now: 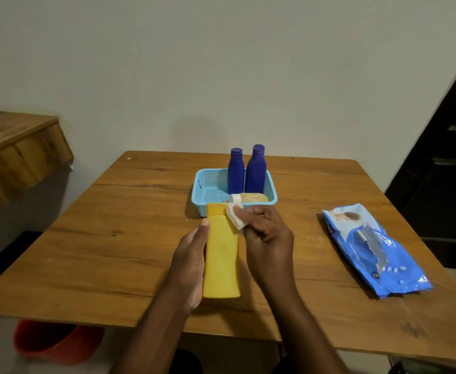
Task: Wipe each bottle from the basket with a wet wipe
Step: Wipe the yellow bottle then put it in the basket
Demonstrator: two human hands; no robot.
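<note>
The wooden desk (140,238) lies under both hands. A blue wipes pack (375,249) lies well right of them. Just beyond them, the blue basket (208,184) holds two upright blue bottles (236,171) and one lying tan bottle (251,197). The left hand (191,260) grips the yellow bottle (221,260) above the desk; the right hand (264,233) pinches a white wet wipe (235,215) against its upper part.

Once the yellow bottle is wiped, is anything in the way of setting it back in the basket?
Partly. The yellow bottle is held just in front of the blue basket. Nothing lies between them, but a tan bottle lies along the basket's near side and two blue bottles stand behind it. Only its left part looks free.
</note>
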